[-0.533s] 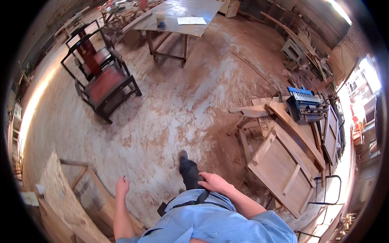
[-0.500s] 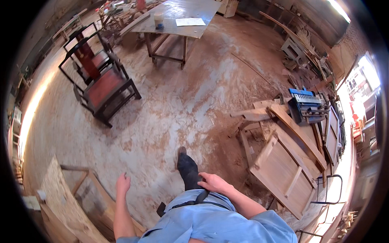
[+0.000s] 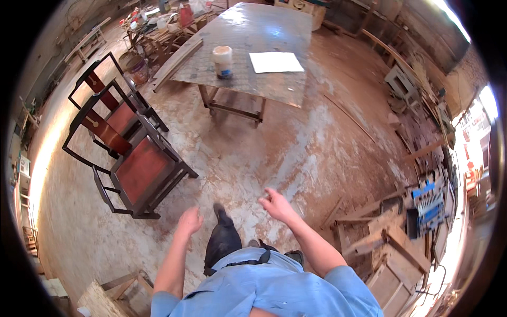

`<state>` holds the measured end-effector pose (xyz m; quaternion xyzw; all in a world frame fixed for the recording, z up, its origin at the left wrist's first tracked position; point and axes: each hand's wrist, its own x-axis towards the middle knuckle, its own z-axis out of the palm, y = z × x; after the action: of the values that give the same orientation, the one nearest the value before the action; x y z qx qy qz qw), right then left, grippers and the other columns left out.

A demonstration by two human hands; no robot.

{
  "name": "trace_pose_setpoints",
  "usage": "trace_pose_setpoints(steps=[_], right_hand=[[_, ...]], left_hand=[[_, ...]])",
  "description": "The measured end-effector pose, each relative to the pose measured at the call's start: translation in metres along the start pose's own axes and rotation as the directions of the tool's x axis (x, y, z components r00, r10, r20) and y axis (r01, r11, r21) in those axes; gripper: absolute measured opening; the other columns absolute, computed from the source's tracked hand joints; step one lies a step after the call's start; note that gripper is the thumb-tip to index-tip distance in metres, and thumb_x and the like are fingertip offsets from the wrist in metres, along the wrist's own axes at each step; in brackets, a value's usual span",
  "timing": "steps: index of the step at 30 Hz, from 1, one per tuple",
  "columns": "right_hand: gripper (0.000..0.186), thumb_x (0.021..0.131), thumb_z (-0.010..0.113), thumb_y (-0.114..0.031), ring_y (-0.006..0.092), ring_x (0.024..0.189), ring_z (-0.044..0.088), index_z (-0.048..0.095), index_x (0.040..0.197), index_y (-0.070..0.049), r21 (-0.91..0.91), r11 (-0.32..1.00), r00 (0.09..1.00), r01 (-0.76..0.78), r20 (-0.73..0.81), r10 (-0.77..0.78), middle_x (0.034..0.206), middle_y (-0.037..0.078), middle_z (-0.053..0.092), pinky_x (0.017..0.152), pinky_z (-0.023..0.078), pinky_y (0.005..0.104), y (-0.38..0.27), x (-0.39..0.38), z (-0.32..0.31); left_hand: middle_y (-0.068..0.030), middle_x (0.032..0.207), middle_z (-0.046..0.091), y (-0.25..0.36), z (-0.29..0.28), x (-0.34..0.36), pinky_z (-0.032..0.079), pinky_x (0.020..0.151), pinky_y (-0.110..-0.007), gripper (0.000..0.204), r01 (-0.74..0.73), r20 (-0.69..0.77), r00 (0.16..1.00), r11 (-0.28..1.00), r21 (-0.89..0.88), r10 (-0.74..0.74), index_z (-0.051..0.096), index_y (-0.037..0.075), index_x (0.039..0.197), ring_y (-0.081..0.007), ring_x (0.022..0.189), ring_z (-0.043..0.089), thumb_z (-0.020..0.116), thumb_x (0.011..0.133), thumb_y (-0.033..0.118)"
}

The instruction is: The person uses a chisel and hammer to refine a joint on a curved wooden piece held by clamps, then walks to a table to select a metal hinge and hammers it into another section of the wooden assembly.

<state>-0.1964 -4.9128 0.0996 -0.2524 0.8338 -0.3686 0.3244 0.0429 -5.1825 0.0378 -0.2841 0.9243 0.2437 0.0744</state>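
My left hand (image 3: 190, 219) swings low at the lower middle, loosely bent and empty. My right hand (image 3: 274, 203) is held forward, empty, its fingers apart and slightly bent. Nearest on the left stand two dark wooden chairs, the front one with a reddish seat (image 3: 140, 169), the other (image 3: 116, 119) behind it. Past my hands is a large worn table (image 3: 264, 31) on a wooden frame, bearing a pale lidded container (image 3: 223, 61) with a blue band and a white sheet (image 3: 275, 62).
Stacked wooden panels (image 3: 391, 280) and a blue metal tool (image 3: 425, 208) lie at the right. A long thin strip (image 3: 348, 119) rests on the floor. Plywood (image 3: 97, 301) is at lower left. Buckets (image 3: 134, 68) and cluttered timber stand at the back left, more scrap along the right wall.
I have moved forward, so the table and chairs are nearer and the right-hand pile has slipped lower. My right hand has left my trouser leg and reaches forward; my left hand is higher and further right.
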Motion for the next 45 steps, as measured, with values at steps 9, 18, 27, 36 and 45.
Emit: trace_pose_setpoints(steps=[9,18,27,36,45], right_hand=[[0.065,0.096,0.052,-0.046,0.0277,0.084,0.064,0.03,0.136,0.001,0.901,0.373,0.895,-0.22,0.035,0.444,0.108,0.017,0.059,0.068,0.056,0.0369,-0.078,0.355,-0.043],[0.065,0.097,0.03,-0.06,0.0323,0.127,0.045,0.038,0.142,-0.014,0.963,-0.133,0.723,0.235,-0.082,0.686,0.14,0.011,0.046,0.104,0.039,0.0539,-0.099,0.559,-0.05],[0.057,0.099,0.031,-0.057,0.0282,0.124,0.049,0.043,0.138,-0.018,0.943,-0.132,0.688,0.305,-0.123,0.715,0.138,0.005,0.05,0.102,0.042,0.0505,-0.099,0.638,-0.116],[0.054,0.099,0.035,-0.055,0.0283,0.121,0.051,0.044,0.137,-0.017,0.943,-0.064,0.744,0.326,-0.214,0.633,0.136,0.004,0.051,0.097,0.046,0.0506,-0.08,0.741,-0.207],[0.055,0.097,0.041,-0.055,0.0288,0.116,0.054,0.043,0.137,-0.017,0.962,-0.014,0.714,0.273,-0.193,0.673,0.133,0.005,0.053,0.09,0.05,0.0489,-0.069,0.868,-0.309]], left_hand=[[-0.0184,0.125,0.052,0.003,-0.167,0.386,0.044,0.097,-0.042,0.057,-0.272,-0.283,0.918,0.96,0.062,0.278,0.047,-0.001,0.125,-0.0362,0.118,0.048,0.07,0.076,0.015],[-0.0159,0.153,0.026,-0.023,-0.24,0.652,0.02,0.115,-0.051,0.077,-0.166,-0.156,0.963,0.937,0.306,0.222,0.031,0.006,0.145,-0.0344,0.143,0.02,0.066,0.076,0.011],[-0.0182,0.153,0.025,0.014,-0.252,0.759,0.016,0.115,-0.056,0.062,-0.385,-0.089,0.89,0.843,0.377,0.446,0.037,0.01,0.144,-0.0371,0.144,0.018,0.052,0.084,0.007],[-0.0193,0.154,0.023,0.073,-0.269,0.883,0.015,0.115,-0.055,0.068,-0.37,-0.065,0.9,0.834,0.408,0.431,0.032,0.01,0.146,-0.0375,0.145,0.015,0.055,0.082,0.009],[-0.0182,0.157,0.017,0.134,-0.292,1.017,0.01,0.117,-0.054,0.068,-0.327,-0.012,0.932,0.855,0.402,0.362,0.027,0.01,0.149,-0.0361,0.146,0.01,0.05,0.085,0.009]])
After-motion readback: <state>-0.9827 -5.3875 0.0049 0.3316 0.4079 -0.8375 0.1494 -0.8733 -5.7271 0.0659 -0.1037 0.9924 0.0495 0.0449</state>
